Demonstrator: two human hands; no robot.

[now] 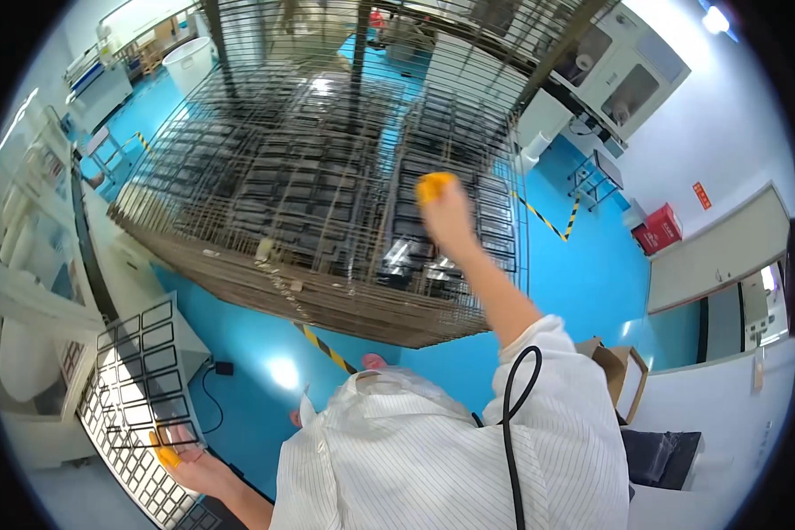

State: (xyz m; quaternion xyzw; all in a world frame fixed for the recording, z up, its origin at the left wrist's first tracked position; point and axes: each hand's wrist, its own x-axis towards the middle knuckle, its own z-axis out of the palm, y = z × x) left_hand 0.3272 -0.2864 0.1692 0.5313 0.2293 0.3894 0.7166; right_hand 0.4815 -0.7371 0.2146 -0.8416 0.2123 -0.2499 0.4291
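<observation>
At the lower left my left hand [190,464], with yellow finger covers, is closed on the edge of a thin black sheet of joined rectangular frames [146,367]. The sheet is tilted up over a bright white lit panel [115,433], where more black grid lies. My right hand [446,216], slightly blurred and also in yellow finger covers, is stretched out over a stacked wire drying rack [362,309]. Its fingers are bunched together at the wires; what they hold, if anything, is hidden. Beneath the wires lie rows of dark rectangular pieces [296,190].
Raised wire shelves [283,44] stand beyond the rack. To the left is a pale machine [31,300] beside the lit panel. An open cardboard box [627,380] and a black-wrapped item [662,458] are at my right. Yellow-black tape [327,349] marks the blue floor.
</observation>
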